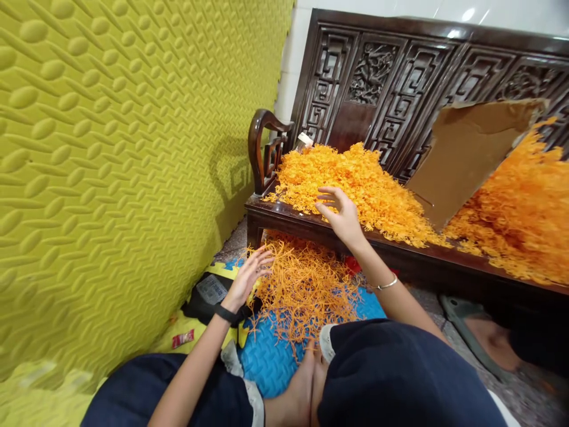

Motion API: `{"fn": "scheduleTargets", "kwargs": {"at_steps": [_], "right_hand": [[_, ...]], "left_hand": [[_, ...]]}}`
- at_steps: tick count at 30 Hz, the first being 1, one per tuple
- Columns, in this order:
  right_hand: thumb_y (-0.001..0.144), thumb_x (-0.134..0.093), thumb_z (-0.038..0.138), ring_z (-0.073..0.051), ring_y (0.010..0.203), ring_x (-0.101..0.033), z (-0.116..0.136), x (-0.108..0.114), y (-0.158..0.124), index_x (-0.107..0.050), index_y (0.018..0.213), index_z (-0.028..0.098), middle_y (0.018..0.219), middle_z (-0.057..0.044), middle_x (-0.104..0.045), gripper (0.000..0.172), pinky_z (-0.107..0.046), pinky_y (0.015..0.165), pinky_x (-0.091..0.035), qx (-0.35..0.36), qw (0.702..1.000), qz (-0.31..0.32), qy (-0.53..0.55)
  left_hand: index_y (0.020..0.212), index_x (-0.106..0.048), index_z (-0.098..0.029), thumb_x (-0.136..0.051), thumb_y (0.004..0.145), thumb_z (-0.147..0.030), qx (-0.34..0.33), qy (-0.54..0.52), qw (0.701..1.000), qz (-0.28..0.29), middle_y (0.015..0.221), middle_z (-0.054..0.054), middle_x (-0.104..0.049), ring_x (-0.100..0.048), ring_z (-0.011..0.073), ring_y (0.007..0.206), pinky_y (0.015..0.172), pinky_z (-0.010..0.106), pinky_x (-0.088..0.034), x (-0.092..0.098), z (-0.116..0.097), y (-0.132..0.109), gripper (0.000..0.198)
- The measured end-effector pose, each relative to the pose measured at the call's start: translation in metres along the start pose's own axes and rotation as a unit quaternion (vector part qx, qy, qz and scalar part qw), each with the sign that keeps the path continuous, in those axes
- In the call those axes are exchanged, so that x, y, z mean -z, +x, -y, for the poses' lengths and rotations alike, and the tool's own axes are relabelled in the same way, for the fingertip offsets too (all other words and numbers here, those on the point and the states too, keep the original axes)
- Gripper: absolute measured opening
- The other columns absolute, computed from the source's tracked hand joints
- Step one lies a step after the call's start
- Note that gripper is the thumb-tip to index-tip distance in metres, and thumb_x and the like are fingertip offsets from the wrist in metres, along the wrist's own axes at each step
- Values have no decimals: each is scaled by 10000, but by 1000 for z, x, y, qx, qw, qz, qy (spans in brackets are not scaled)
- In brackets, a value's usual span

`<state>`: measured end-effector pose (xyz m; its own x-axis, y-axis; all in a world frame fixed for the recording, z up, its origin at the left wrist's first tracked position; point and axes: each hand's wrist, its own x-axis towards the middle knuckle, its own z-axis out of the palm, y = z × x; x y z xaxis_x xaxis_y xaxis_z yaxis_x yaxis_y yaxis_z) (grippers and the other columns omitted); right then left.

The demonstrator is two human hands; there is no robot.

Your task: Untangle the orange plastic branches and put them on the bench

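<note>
My left hand [249, 276], with a black band at its wrist, is held beside a heap of thin orange plastic-looking strands [306, 284] on the floor. Its fingers are stretched out and nothing shows in them. Farther right and higher, my right hand [341, 216] has thumb and fingers apart, also without anything visible in it. Behind it, a pile of small orange curly pieces [351, 172] covers the seat of a dark carved wooden bench [302, 216]. I cannot tell whether the right fingertips touch the pile. A silver bangle [386, 283] circles that forearm.
A cardboard sheet [471, 154] leans between the pile and another orange pile [528, 201]. A yellow textured foam wall [133, 148] rises at left. A black bag [204, 299], a red wrapper [182, 338] and blue foam matting [267, 362] lie below. Another person's sandalled foot [489, 338] is at right.
</note>
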<state>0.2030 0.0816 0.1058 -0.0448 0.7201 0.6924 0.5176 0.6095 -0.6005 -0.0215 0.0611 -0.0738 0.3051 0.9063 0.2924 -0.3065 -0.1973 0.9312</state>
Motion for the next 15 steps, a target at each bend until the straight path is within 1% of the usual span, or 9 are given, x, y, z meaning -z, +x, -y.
{"fn": "scheduleTargets", "kwargs": {"at_steps": [3, 6, 8, 10, 13, 15], "right_hand": [[789, -563, 232, -168, 953, -615, 26, 6, -7, -566, 1027, 194, 1068, -72, -598, 241, -330, 817, -508, 33, 999, 15, 12], [817, -553, 217, -152, 939, -610, 44, 15, -13, -598, 976, 192, 1067, -62, -593, 168, -326, 830, -504, 63, 998, 22, 8], [829, -547, 211, -152, 959, -598, 53, 21, -16, -622, 924, 189, 1070, -60, -593, 123, -331, 846, -499, 79, 997, 26, 1], [835, -546, 210, -155, 977, -588, 58, 24, -18, -634, 903, 192, 1068, -57, -593, 112, -335, 850, -498, 87, 996, 29, -4], [835, -551, 206, -150, 954, -594, 63, 25, -20, -641, 906, 194, 1069, -54, -587, 115, -330, 831, -506, 94, 995, 34, -1], [837, -550, 199, -150, 950, -597, 66, 24, -23, -645, 905, 193, 1072, -56, -587, 117, -324, 819, -508, 100, 994, 38, 0]], "left_hand": [[1309, -467, -250, -287, 928, -498, -11, -63, 998, -2, 1392, 113, -453, -467, 276, 1222, 904, 438, -457, 2, -12, 0, 489], [1233, -549, -252, -320, 922, -500, -13, -68, 998, -2, 1416, 85, -426, -424, 273, 1257, 938, 440, -432, 6, -17, 5, 459], [1200, -579, -218, -388, 903, -494, -4, -46, 999, 1, 1420, 102, -417, -403, 285, 1269, 931, 434, -437, 9, -16, 12, 449], [1204, -575, -177, -434, 878, -508, 14, -13, 1000, 7, 1411, 139, -420, -410, 305, 1260, 903, 436, -453, 13, -11, 22, 486], [1257, -521, -172, -363, 885, -554, 49, 47, 998, 11, 1401, 152, -428, -448, 299, 1226, 872, 427, -470, 22, -2, 38, 556], [1247, -515, -171, -323, 913, -522, 82, 99, 991, 22, 1335, 148, -497, -509, 268, 1161, 844, 416, -487, 31, 2, 48, 521]]}}
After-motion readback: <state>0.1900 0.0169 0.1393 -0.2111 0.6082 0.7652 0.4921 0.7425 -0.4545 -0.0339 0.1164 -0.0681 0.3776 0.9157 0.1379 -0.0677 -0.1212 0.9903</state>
